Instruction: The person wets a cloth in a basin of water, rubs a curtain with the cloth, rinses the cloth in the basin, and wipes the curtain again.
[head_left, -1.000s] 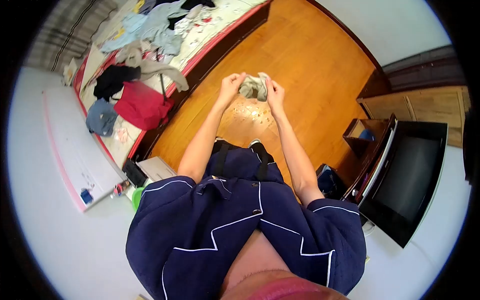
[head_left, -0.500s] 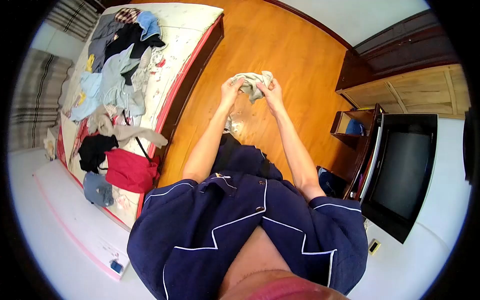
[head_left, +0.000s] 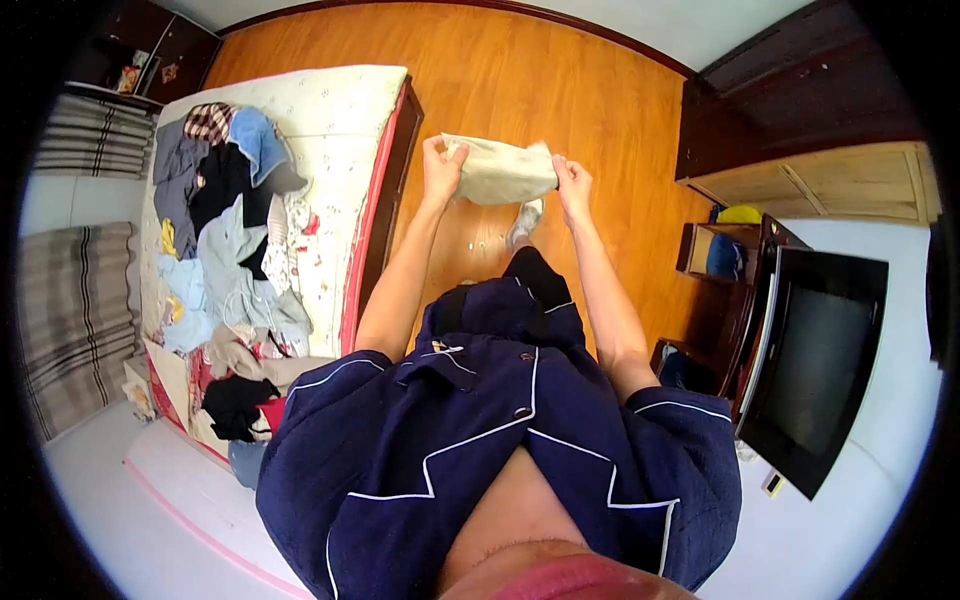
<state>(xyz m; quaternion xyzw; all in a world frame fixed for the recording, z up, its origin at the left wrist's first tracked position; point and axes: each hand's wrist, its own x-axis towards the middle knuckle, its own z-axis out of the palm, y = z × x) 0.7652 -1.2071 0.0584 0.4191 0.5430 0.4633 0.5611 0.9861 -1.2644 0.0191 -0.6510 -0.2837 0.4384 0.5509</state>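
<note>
A pale cream cloth (head_left: 500, 172) is stretched between my two hands, out in front of me above the wooden floor. I cannot make out whether it is a garment. My left hand (head_left: 442, 174) pinches its left end, with the thumb on the near face. At the opposite end, my right hand (head_left: 573, 190) grips the edge between thumb and fingers. The fabric hangs slightly loose in the middle. Below it a foot in a light-coloured shoe or sock (head_left: 525, 222) shows on the floor.
To the left stands a bed (head_left: 345, 100) with a heap of mixed clothes (head_left: 230, 215) along it. On the right are a television (head_left: 815, 370), a small open shelf (head_left: 700, 250) and a dark wooden cabinet (head_left: 790, 110). Grey curtains (head_left: 80, 310) hang at far left.
The cloth was bunched between my hands and is now drawn out flat and wide. My hands have moved apart. A foot has come into view, and the camera view has shifted.
</note>
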